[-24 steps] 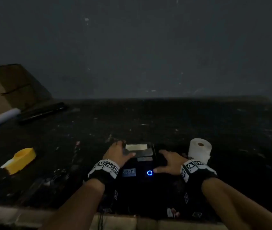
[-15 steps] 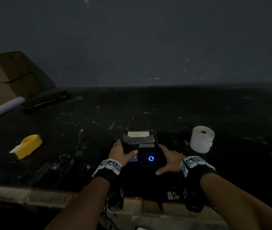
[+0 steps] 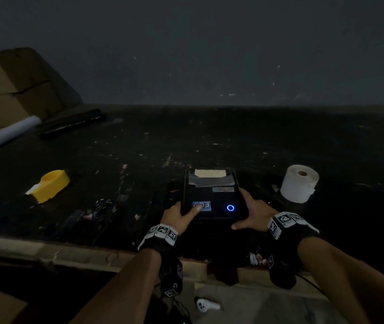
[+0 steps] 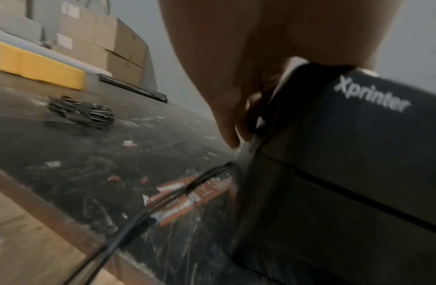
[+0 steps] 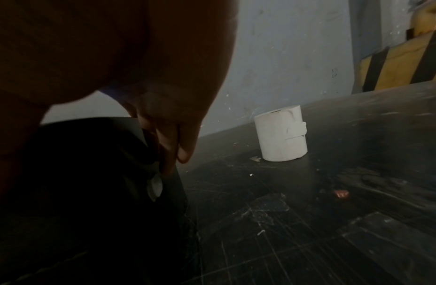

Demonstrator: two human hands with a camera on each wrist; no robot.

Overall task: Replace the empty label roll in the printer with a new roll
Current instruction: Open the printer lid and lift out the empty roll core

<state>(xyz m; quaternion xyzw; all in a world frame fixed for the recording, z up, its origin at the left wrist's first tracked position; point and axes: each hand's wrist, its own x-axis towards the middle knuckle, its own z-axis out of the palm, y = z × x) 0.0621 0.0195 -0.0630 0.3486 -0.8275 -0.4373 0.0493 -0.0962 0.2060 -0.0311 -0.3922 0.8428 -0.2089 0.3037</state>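
Observation:
The black label printer point(image 3: 212, 199) sits near the table's front edge, with a lit blue ring button and pale paper at its top slot. My left hand point(image 3: 181, 213) grips its left side, fingers point(image 4: 226, 123) curled against the side seam and thumb lying on top over the blue sticker. My right hand point(image 3: 254, 211) rests against the right side; its fingers point(image 5: 173, 146) lie fairly straight down the casing and the thumb spreads out in front. The new white roll point(image 3: 299, 183) stands upright to the right of the printer, apart from my hand. The printer's lid looks closed.
A yellow plastic piece point(image 3: 48, 185) and a coiled cable point(image 3: 105, 206) lie to the left. Further back left are a long black object point(image 3: 71, 123), a white tube point(image 3: 6, 134) and cardboard boxes point(image 3: 10, 85). A black cable point(image 4: 163, 196) runs over the table edge point(image 3: 69, 253).
Both hands slid back from the printer's top near the paper slot to its front sides. My left thumb now lies over the blue sticker. The white roll stayed put.

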